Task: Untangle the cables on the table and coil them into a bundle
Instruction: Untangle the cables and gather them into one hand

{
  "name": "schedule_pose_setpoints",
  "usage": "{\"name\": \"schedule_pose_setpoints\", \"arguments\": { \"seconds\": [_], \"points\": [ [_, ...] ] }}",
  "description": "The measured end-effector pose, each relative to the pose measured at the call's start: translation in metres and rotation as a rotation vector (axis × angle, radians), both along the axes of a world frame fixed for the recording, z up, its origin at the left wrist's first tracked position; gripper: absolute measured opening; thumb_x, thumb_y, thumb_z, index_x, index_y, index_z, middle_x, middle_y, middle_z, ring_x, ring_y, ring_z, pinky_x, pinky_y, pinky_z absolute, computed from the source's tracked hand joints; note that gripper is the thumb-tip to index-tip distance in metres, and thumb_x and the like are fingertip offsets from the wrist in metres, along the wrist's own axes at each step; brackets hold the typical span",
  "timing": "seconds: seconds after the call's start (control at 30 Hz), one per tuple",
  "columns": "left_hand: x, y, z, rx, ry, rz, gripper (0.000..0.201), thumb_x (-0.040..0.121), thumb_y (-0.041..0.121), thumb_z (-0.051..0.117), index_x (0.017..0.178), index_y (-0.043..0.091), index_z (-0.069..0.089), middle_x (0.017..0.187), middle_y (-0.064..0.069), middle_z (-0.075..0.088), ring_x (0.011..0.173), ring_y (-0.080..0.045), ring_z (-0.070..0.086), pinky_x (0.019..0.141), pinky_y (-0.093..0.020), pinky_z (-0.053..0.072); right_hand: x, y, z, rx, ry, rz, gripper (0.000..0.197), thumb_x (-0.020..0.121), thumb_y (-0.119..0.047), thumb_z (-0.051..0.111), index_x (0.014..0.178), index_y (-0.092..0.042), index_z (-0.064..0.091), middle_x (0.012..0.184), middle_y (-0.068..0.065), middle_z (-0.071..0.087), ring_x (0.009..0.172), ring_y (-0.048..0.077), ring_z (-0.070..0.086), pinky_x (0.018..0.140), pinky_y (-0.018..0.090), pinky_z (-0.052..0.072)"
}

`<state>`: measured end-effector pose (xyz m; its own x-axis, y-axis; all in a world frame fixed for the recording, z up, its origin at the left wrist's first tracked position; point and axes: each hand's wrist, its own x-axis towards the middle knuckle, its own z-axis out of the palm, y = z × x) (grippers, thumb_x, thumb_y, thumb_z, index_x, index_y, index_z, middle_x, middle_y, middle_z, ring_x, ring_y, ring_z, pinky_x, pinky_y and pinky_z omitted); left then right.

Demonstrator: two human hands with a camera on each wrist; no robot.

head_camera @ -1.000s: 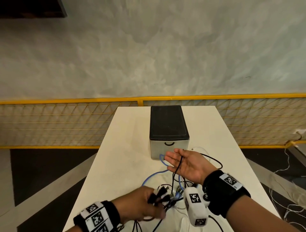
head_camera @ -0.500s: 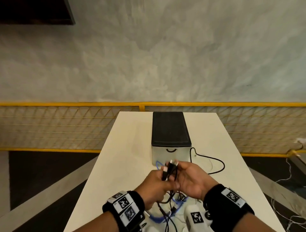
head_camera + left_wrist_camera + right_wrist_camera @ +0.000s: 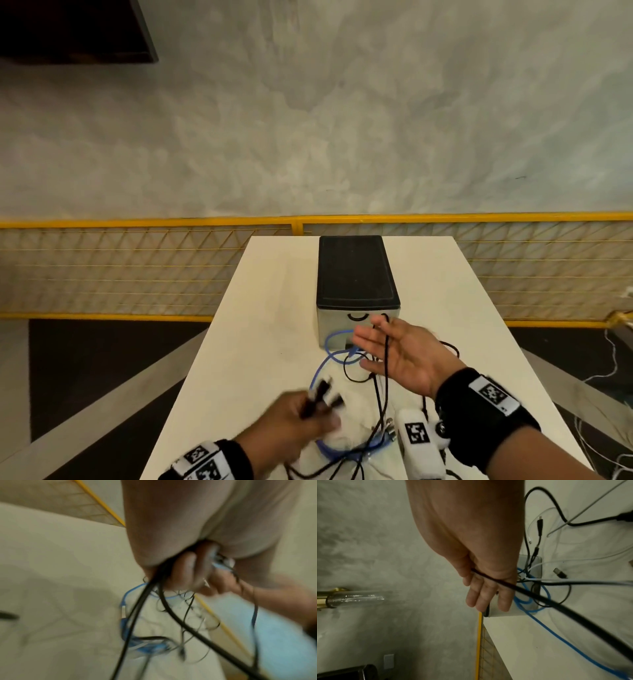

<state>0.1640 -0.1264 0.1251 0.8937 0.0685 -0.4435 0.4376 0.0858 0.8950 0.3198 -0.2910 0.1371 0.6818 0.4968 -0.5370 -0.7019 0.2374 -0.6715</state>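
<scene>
A tangle of black, blue and white cables lies on the white table [image 3: 274, 308] close to me. My left hand [image 3: 322, 411] grips the plug ends of black cables [image 3: 318, 397]; in the blurred left wrist view its fingers [image 3: 188, 572] curl round the black cables [image 3: 145, 595]. My right hand [image 3: 373, 346] hovers in front of the box with straight fingers, and a thin black cable [image 3: 386, 353] runs over its palm [image 3: 488, 599]. A blue cable [image 3: 329, 346] loops under both hands, seen too as the blue cable [image 3: 539, 622].
A grey box with a black lid [image 3: 354, 270] stands mid-table beyond the hands. A yellow mesh railing [image 3: 137, 267] runs behind the table. White cables [image 3: 556, 561] and a loose USB plug [image 3: 559, 573] lie beside the box. More wires lie on the floor at right [image 3: 609, 377].
Half a second ago both hands met at the plugs in front of the box. My left hand has pulled back towards me with the plugs; my right hand has let go and spread flat.
</scene>
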Motion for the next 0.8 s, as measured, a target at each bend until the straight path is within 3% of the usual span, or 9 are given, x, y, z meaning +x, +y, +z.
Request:
{"name": "schedule_pose_setpoints", "arguments": {
  "seconds": [0.03, 0.1, 0.3, 0.43, 0.5, 0.57, 0.63, 0.7, 0.8],
  "points": [
    [0.009, 0.003, 0.002, 0.007, -0.039, 0.109, 0.024, 0.076, 0.024, 0.078, 0.074, 0.015, 0.057, 0.054, -0.01, 0.064, 0.047, -0.009, 0.063, 0.039, -0.018, 0.034, -0.004, 0.0, -0.003, -0.012, 0.001, 0.012, 0.019, 0.103, -0.022, 0.039, 0.099, -0.018, 0.058, 0.105, 0.015, 0.073, 0.102, 0.029, 0.068, 0.071, 0.042, 0.051],
    [0.028, 0.006, 0.002, 0.065, -0.097, 0.261, 0.024, 0.08, 0.021, 0.077, 0.073, 0.015, 0.054, 0.047, 0.004, 0.042, 0.036, -0.007, 0.031, 0.039, -0.018, 0.021, -0.014, 0.004, -0.01, -0.028, 0.012, 0.041, 0.019, 0.102, -0.023, 0.041, 0.096, -0.021, 0.059, 0.106, 0.011, 0.073, 0.099, 0.027, 0.068, 0.075, 0.043, 0.047],
    [0.055, -0.04, 0.016, 0.023, -0.149, 0.124, 0.011, 0.083, 0.001, 0.071, 0.083, 0.009, 0.064, 0.067, 0.002, 0.065, 0.05, -0.004, 0.059, 0.037, -0.017, 0.04, -0.037, 0.022, -0.009, 0.053, 0.022, 0.103, 0.023, 0.099, -0.017, 0.039, 0.102, -0.019, 0.061, 0.089, 0.01, 0.067, 0.081, 0.03, 0.063, 0.079, 0.051, 0.046],
    [0.05, -0.037, 0.012, 0.026, -0.09, 0.04, 0.019, 0.082, -0.002, 0.069, 0.076, 0.011, 0.057, 0.049, 0.009, 0.05, 0.037, -0.006, 0.036, 0.039, -0.019, 0.024, -0.032, 0.012, -0.001, 0.01, 0.035, 0.134, 0.029, 0.088, -0.027, 0.05, 0.09, -0.012, 0.075, 0.084, 0.011, 0.062, 0.08, 0.027, 0.057, 0.077, 0.041, 0.043],
    [0.039, -0.028, 0.01, 0.03, -0.029, -0.044, 0.021, 0.077, 0.0, 0.072, 0.071, 0.015, 0.058, 0.048, 0.007, 0.043, 0.041, -0.01, 0.027, 0.043, -0.022, 0.018, -0.024, 0.008, -0.002, 0.012, 0.054, 0.079, 0.027, 0.091, -0.023, 0.051, 0.091, -0.009, 0.073, 0.099, 0.016, 0.068, 0.088, 0.029, 0.062, 0.074, 0.04, 0.049],
    [0.028, -0.018, 0.007, 0.067, 0.043, -0.118, 0.019, 0.069, 0.007, 0.078, 0.069, 0.016, 0.062, 0.052, 0.001, 0.04, 0.042, -0.012, 0.028, 0.045, -0.024, 0.02, -0.018, 0.009, -0.002, -0.003, 0.075, 0.035, 0.024, 0.099, -0.02, 0.043, 0.097, -0.01, 0.065, 0.11, 0.015, 0.072, 0.101, 0.028, 0.068, 0.077, 0.043, 0.052],
    [0.018, -0.014, 0.017, 0.07, 0.048, -0.272, 0.011, 0.068, 0.006, 0.078, 0.073, 0.012, 0.07, 0.056, 0.001, 0.048, 0.043, -0.01, 0.04, 0.046, -0.028, 0.032, -0.012, 0.011, -0.004, -0.009, 0.081, -0.002, 0.024, 0.102, -0.02, 0.04, 0.096, -0.012, 0.061, 0.1, 0.013, 0.076, 0.095, 0.026, 0.072, 0.078, 0.044, 0.052],
    [0.011, -0.014, 0.021, 0.18, -0.011, -0.47, 0.014, 0.082, -0.002, 0.069, 0.095, -0.004, 0.072, 0.069, 0.004, 0.057, 0.053, 0.006, 0.056, 0.068, -0.031, 0.051, -0.005, 0.011, -0.006, -0.014, 0.087, -0.067, 0.025, 0.103, -0.02, 0.038, 0.093, -0.014, 0.06, 0.084, 0.011, 0.077, 0.079, 0.024, 0.075, 0.075, 0.043, 0.053],
    [0.0, -0.005, 0.012, 0.239, -0.054, -0.557, 0.006, 0.087, 0.004, 0.067, 0.092, 0.007, 0.068, 0.086, -0.001, 0.06, 0.078, 0.013, 0.058, 0.089, -0.022, 0.04, 0.002, 0.007, -0.003, -0.053, 0.096, -0.083, 0.023, 0.103, -0.019, 0.037, 0.097, -0.013, 0.058, 0.078, 0.012, 0.075, 0.072, 0.025, 0.075, 0.072, 0.042, 0.054]
  ]
}}
